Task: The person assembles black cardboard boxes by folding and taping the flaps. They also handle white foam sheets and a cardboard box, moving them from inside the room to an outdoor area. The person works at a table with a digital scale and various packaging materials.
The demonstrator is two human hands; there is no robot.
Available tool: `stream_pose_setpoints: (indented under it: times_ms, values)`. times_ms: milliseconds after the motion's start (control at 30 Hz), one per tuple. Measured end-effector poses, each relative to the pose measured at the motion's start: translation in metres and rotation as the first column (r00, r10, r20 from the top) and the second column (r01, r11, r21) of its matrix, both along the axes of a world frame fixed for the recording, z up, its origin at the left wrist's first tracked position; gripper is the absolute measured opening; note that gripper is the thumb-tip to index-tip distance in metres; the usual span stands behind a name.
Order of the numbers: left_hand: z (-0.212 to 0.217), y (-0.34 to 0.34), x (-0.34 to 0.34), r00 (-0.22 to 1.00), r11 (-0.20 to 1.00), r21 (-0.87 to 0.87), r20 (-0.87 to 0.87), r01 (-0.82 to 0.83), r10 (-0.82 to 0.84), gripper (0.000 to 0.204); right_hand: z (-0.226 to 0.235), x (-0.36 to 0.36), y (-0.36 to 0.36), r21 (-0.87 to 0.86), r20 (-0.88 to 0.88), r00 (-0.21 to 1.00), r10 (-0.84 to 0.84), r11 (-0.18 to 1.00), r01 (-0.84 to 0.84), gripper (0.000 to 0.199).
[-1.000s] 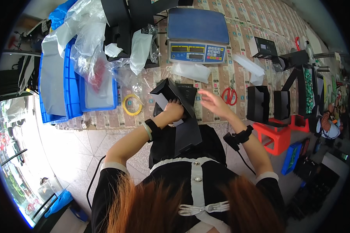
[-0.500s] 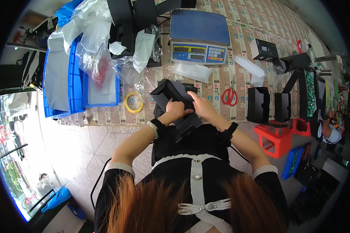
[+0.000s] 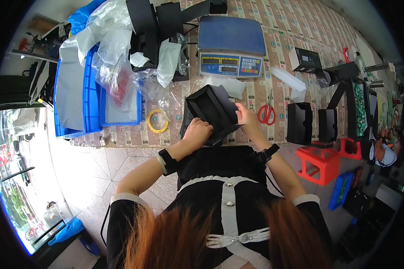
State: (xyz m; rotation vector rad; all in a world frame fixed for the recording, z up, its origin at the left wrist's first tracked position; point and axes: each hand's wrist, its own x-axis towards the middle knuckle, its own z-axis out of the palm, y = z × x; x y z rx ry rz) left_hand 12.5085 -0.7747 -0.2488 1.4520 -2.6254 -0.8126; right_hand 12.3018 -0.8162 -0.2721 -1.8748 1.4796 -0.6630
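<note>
A black cardboard box [image 3: 213, 111] lies tilted at the near edge of the table, open side up. My left hand [image 3: 196, 132] grips its near left side. My right hand [image 3: 246, 117] pinches its right wall, fingers curled over the edge. Both wrists wear black bands. A flat black sheet sticks out under the box toward my lap.
A blue weighing scale [image 3: 231, 47] stands behind the box. Red scissors [image 3: 267, 114] lie to the right, a yellow tape roll [image 3: 157, 121] to the left. Blue trays [image 3: 83, 96] with plastic bags are far left. Black boxes [image 3: 299, 123] and a red stool [image 3: 321, 163] stand right.
My right hand came in from the right and closed on the black box. The box has been turned from a flat piece into an open tray shape between both hands.
</note>
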Motion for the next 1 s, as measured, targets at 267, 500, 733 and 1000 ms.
stream_pose_setpoints:
  times_ms: [267, 500, 733, 1000]
  values:
    - [-0.047, -0.01, 0.005, 0.964, 0.977, -0.206, 0.265, 0.052, 0.005, 0.019, -0.007, -0.004, 0.0, -0.011, 0.021, 0.999, 0.042, 0.999, -0.042, 0.026]
    - [-0.043, -0.078, -0.004, 0.635, 0.774, 0.28, 0.449, 0.567, -0.628, 0.034, -0.027, -0.003, -0.001, -0.095, 0.027, 0.999, 0.024, 0.995, -0.021, 0.031]
    - [-0.037, -0.071, -0.004, 0.629, 0.703, 0.295, 0.314, 0.647, -0.711, 0.024, -0.01, 0.019, 0.004, 0.04, 0.165, 0.976, 0.144, 0.988, -0.152, 0.036]
    - [-0.045, -0.066, 0.01, 0.759, 0.8, 0.06, 0.281, 0.597, -0.587, 0.026, -0.036, -0.004, -0.005, 0.206, 0.086, 0.989, 0.122, 0.969, -0.137, 0.026]
